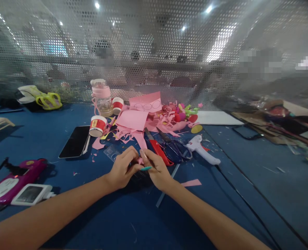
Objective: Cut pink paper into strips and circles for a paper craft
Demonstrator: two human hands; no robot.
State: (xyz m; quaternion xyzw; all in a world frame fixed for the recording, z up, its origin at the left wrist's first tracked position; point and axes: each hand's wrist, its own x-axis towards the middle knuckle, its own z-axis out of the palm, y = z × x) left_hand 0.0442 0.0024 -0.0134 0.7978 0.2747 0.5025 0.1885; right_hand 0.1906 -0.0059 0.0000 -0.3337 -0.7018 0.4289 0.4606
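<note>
My left hand (124, 166) and my right hand (157, 168) meet above the table's near middle, fingers pinched together. Between them is a small folded piece of pink paper (140, 161), mostly covered by the fingertips. A slim teal pointed thing (145, 168) sticks out by my left thumb towards my right hand; its kind cannot be made out. Just beyond my right hand lie a red-handled cutter or blade (157, 149) and dark blue-handled scissors (176, 149). A clear plastic stencil ruler (111, 152) lies beside my left hand.
Pink paper sheets (131, 119) and scraps are heaped behind the hands. To their left stand red paper cups (97, 126), a bottle (102, 99) and a black phone (75, 142). A white glue gun (203, 151) with a trailing cord lies right. A perforated metal screen (143, 73) closes the back.
</note>
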